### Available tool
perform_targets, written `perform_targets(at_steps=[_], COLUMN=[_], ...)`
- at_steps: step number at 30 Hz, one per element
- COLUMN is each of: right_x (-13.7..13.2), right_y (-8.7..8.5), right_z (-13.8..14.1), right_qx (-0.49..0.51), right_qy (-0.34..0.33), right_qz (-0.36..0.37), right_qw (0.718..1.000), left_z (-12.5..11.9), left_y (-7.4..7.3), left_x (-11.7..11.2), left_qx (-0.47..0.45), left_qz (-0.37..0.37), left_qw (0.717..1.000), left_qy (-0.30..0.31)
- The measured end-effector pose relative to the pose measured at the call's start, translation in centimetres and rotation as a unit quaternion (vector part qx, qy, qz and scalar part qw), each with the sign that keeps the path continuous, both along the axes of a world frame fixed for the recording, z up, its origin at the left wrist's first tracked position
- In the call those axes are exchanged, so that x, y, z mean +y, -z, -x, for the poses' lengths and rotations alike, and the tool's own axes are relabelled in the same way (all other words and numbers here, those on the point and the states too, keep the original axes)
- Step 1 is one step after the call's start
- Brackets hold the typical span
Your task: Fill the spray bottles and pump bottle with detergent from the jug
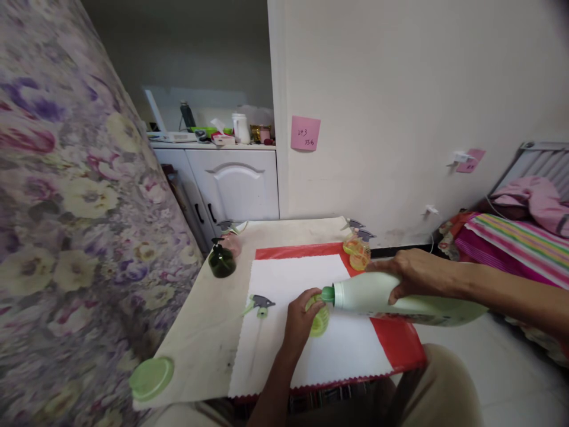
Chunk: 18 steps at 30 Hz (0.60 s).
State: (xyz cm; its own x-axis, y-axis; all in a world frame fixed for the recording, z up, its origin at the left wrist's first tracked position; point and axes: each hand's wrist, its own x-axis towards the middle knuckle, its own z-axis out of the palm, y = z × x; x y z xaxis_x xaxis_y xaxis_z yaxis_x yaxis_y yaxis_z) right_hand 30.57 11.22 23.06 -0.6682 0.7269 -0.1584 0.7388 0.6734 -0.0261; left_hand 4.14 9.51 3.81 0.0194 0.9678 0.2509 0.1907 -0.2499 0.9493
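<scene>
My left hand [302, 314] is closed around a small see-through yellow-green bottle [319, 323] that stands on a white sheet [284, 350]. A large pale green detergent bottle [367, 292] lies tipped almost level in my right hand [411, 273], which grips it from above. Its green spout [328, 294] meets the small bottle's mouth beside my left fingers; whether liquid is flowing, I cannot tell. Left of my left hand, a grey and green spray trigger head [262, 303] rests on the sheet with its thin tube pointing toward me.
A dark green pump bottle [221, 261] and a pink bottle stand at the table's back left. Yellow and orange spray bottles [359, 258] are at the back right. A round green lid [152, 378] lies near left. A floral curtain [80, 207] hangs along the left side.
</scene>
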Motion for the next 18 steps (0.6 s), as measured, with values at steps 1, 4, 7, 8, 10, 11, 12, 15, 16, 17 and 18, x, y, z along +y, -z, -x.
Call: perform_targets(at_steps=[1, 4, 7, 8, 10, 11, 12, 15, 16, 17, 18], right_x=[0.02, 0.10, 0.11, 0.09, 0.03, 0.00, -0.02, -0.02, 0.00, 0.03, 0.07], right_y=[0.00, 0.03, 0.00, -0.03, -0.12, -0.16, -0.20, -0.25, -0.23, -0.19, -0.14], right_z=[-0.01, -0.09, -0.18, -0.19, -0.16, -0.12, -0.07, 0.08, 0.11, 0.12, 0.10], right_qx=[0.000, 0.003, 0.001, -0.002, -0.005, -0.005, -0.004, -0.005, -0.007, -0.008, -0.010], right_qy=[0.000, -0.003, -0.004, -0.002, 0.000, 0.000, 0.000, 0.004, 0.006, 0.006, 0.005], right_qz=[0.000, -0.001, 0.003, 0.001, -0.004, -0.004, -0.001, 0.010, 0.009, 0.007, 0.003], right_qw=[1.000, 1.000, 1.000, 1.000, 1.000, 1.000, 1.000, 1.000, 1.000, 1.000, 1.000], left_z=[0.00, 0.01, 0.01, 0.01, 0.01, 0.01, 0.00, -0.01, -0.02, -0.02, -0.02], left_y=[0.06, 0.19, 0.18, 0.16, 0.13, 0.12, 0.13, 0.18, 0.20, 0.23, 0.26], left_x=[0.02, 0.05, 0.01, -0.01, -0.05, -0.06, -0.06, 0.02, 0.06, 0.09, 0.12], left_qx=[0.000, -0.001, -0.001, 0.000, 0.000, -0.001, -0.001, -0.001, -0.001, -0.001, -0.001], left_qz=[-0.001, -0.003, -0.004, -0.003, -0.003, -0.003, -0.003, -0.002, -0.002, -0.002, -0.002], left_qw=[1.000, 1.000, 1.000, 1.000, 1.000, 1.000, 1.000, 1.000, 1.000, 1.000, 1.000], left_qy=[0.000, 0.002, 0.004, 0.004, 0.003, 0.003, 0.003, 0.003, 0.003, 0.004, 0.005])
